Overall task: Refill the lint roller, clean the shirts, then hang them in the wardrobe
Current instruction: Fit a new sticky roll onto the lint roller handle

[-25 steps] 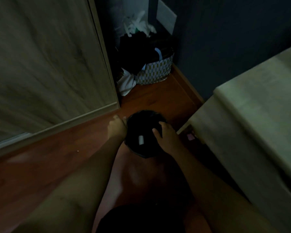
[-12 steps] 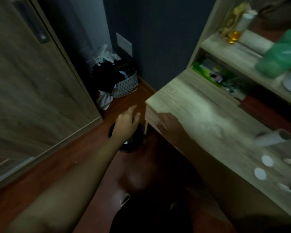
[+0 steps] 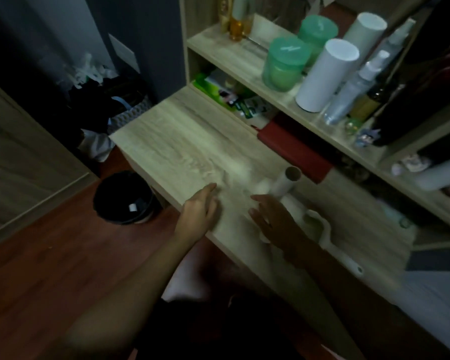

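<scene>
A white refill roll with a cardboard core (image 3: 286,181) lies on the wooden desk (image 3: 182,141). The white lint roller frame and handle (image 3: 333,242) lies just right of my right hand. My right hand (image 3: 273,219) hovers open over the desk, its fingers near the roll but not touching it. My left hand (image 3: 199,210) is open above the desk's front edge, holding nothing. Two small white caps sit by the roll, blurred. No shirts are visible.
A black bin (image 3: 124,198) stands on the red-brown floor left of the desk. A laundry basket with dark clothes (image 3: 115,105) sits in the corner beside the wardrobe door (image 3: 18,165). Bottles, green jars (image 3: 283,64) and white tubes (image 3: 325,74) crowd the shelf behind.
Both hands left the black bin on the floor and rose to the desk top. The view swung up and right from the bin to the desk and shelf.
</scene>
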A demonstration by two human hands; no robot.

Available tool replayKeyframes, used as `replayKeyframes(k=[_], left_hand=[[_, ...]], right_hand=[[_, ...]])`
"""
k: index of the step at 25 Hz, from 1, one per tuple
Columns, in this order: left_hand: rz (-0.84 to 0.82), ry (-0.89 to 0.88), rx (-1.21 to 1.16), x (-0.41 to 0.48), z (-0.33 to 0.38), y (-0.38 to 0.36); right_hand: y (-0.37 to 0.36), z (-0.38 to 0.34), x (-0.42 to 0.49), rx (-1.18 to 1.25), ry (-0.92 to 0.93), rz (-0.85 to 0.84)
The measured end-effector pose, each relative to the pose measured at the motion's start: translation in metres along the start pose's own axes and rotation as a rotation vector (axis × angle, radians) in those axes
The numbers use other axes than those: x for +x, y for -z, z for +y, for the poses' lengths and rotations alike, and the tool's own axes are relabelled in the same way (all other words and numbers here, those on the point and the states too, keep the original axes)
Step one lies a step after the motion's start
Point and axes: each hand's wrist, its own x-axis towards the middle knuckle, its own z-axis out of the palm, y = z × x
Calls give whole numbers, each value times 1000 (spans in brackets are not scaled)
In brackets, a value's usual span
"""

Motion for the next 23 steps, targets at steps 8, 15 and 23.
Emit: replayKeyframes(k=[8, 15, 23], left_hand=[[-198, -190, 113, -12, 56, -74], [-315, -471, 293, -29, 43, -101], [-145, -335, 239, -30, 51, -97]], right_hand=[[68, 86, -4, -52, -139, -5], [79, 83, 44, 225, -81, -11], [70, 83, 52, 249, 23, 64]])
